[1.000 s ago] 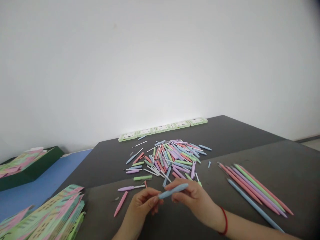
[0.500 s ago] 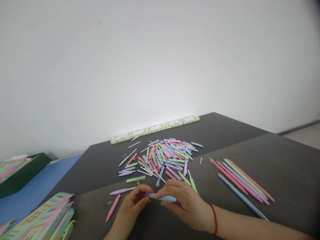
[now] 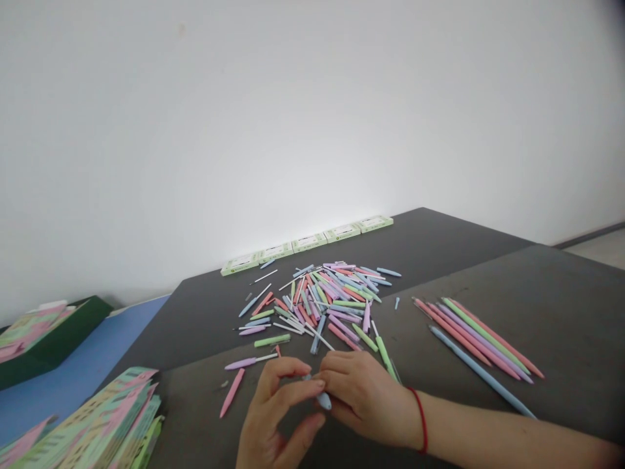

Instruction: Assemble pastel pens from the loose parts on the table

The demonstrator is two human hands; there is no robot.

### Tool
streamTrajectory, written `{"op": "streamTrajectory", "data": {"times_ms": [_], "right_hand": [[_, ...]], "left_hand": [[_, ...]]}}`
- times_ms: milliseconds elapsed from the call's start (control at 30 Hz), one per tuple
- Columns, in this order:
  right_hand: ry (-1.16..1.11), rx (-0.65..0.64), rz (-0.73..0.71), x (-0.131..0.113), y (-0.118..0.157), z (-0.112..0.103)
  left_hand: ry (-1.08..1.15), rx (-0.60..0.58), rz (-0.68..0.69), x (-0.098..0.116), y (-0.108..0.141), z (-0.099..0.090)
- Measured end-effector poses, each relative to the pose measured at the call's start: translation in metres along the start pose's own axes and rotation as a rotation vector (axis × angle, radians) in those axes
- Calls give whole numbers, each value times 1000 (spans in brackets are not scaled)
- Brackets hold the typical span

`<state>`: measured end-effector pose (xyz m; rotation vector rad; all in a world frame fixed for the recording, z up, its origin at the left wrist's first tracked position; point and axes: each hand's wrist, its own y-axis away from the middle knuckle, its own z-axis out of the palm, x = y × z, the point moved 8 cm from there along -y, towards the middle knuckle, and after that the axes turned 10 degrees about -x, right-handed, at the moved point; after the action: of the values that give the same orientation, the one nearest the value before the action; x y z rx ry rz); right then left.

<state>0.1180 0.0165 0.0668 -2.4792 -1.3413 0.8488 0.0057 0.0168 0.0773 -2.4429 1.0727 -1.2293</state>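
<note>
A light blue pen barrel [image 3: 323, 400] is in my right hand [image 3: 366, 394], whose fingers are curled round it. Only its tapered end and a bit near the fingertips show; the rest is hidden. My left hand [image 3: 276, 413] is beside it, its thumb spread away from the fingers. The left fingertips reach over the blue barrel and seem to touch it. Beyond both hands lies a heap of pastel pen parts [image 3: 336, 293] with white refills among them. A pink pen part [image 3: 232, 393] and a purple one with a white refill [image 3: 241, 363] are left of my left hand.
Several long pastel pens [image 3: 481, 345] lie side by side on the dark table [image 3: 488, 273] at right. Light green boxes [image 3: 310, 242] line the wall side. Printed packets [image 3: 107, 423] are stacked at front left, near a dark green box [image 3: 53, 339] on a blue surface.
My left hand has let its thumb off the blue barrel and spread its fingers. The barrel has turned in my right hand, its tapered end now pointing toward me. The view has shifted slightly.
</note>
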Motion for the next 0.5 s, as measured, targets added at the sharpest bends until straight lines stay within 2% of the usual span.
{"op": "streamTrajectory", "data": {"times_ms": [267, 500], "right_hand": [[30, -18, -18, -6, -2, 1], [86, -33, -9, -6, -3, 1]], "left_hand": [[12, -20, 1, 11, -5, 1], [42, -27, -16, 10, -5, 1]]}}
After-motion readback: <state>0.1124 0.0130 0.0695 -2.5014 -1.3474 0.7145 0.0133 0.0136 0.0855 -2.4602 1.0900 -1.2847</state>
